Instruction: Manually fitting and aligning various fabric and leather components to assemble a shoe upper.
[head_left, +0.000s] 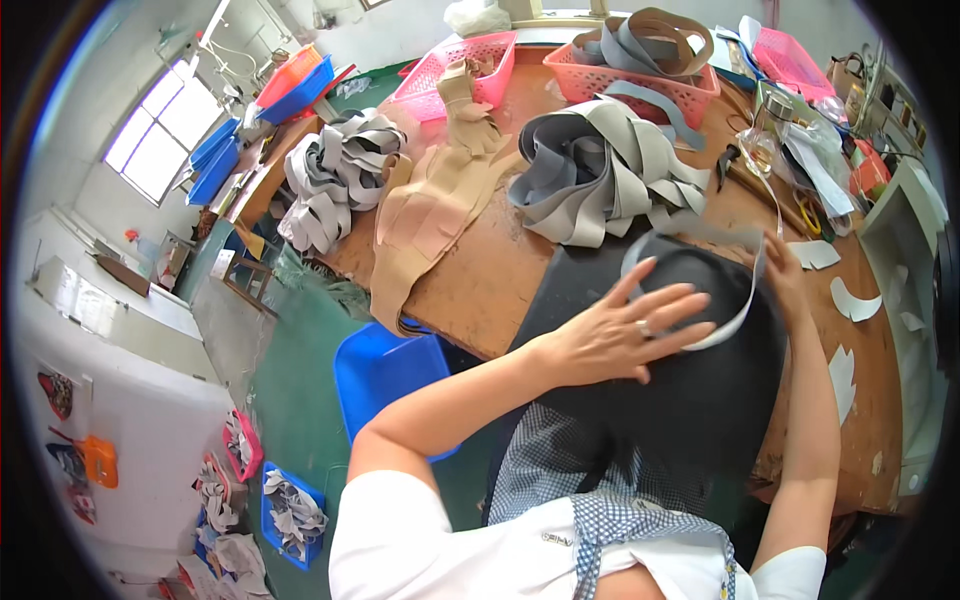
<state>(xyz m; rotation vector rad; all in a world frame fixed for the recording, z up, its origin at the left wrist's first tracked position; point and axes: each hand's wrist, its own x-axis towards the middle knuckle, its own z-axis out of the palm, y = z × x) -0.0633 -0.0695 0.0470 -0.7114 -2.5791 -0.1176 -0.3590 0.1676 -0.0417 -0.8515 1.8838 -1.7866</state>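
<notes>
My left hand (630,325) is open, its fingers spread over a black sheet (650,405) at the table's near edge, a ring on one finger. A narrow white strip (737,318) hangs in a curve just beyond those fingertips. Its upper end runs to my right hand (785,270), which is closed on it. Behind the hands, a blurred grey strip (715,233) stretches toward a large pile of grey strips (605,175). Whether the left fingers touch the white strip I cannot tell.
Tan strips (440,200) and another grey pile (335,170) lie to the left on the brown table (480,300). Pink baskets (650,95) stand at the back. Scissors (808,215) and white scraps (855,300) are on the right. A blue bin (385,375) sits below the left edge.
</notes>
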